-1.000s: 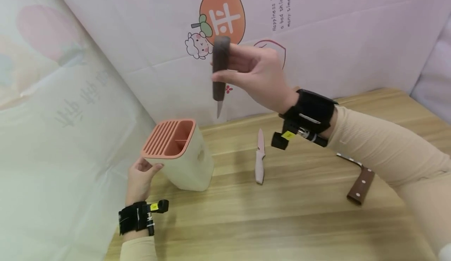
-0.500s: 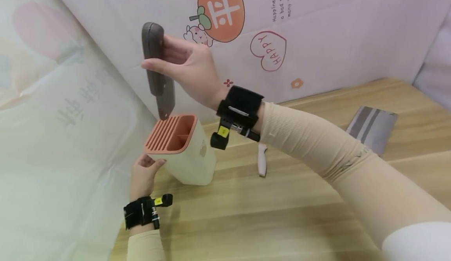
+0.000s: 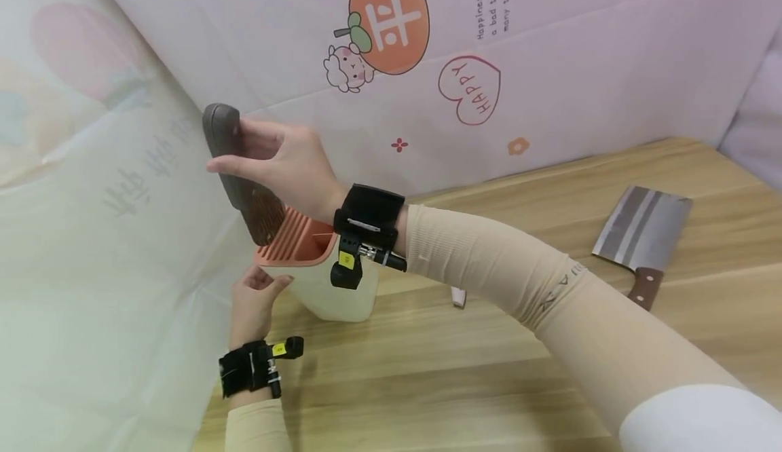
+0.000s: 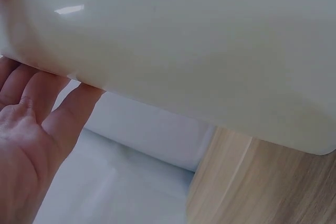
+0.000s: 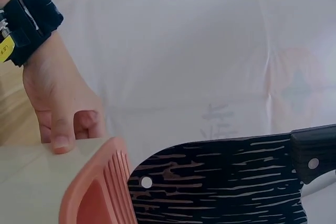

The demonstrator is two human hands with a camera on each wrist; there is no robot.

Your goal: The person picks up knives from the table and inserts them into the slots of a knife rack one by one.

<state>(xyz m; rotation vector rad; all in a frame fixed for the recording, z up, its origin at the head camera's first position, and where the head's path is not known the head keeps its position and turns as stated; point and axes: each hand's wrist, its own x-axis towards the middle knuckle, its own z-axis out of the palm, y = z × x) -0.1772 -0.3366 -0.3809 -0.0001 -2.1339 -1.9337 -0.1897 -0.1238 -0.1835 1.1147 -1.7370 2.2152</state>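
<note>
Dark cleaver [image 5: 215,182], handle [image 3: 222,133] pinched in right fingers [image 3: 265,129], blade [image 3: 259,214] below them at slotted holder [image 3: 342,303]

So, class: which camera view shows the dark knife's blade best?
The right wrist view: there the blade appears broadside, its streaks clear. The head view shows it foreshortened, below the right hand; the left wrist view lacks it.

Appears to be a screened-off tabletop corner — whether home or studio, impossible to tell — enclosed by pale sheets [image 3: 599,65] with cartoon prints [image 3: 406,51]. Furnished with a wood-grain table [image 3: 427,377]; stocked with kitchenware, including a brown-handled cleaver [image 3: 644,228] and slotted knife holder [image 3: 330,299].
</note>
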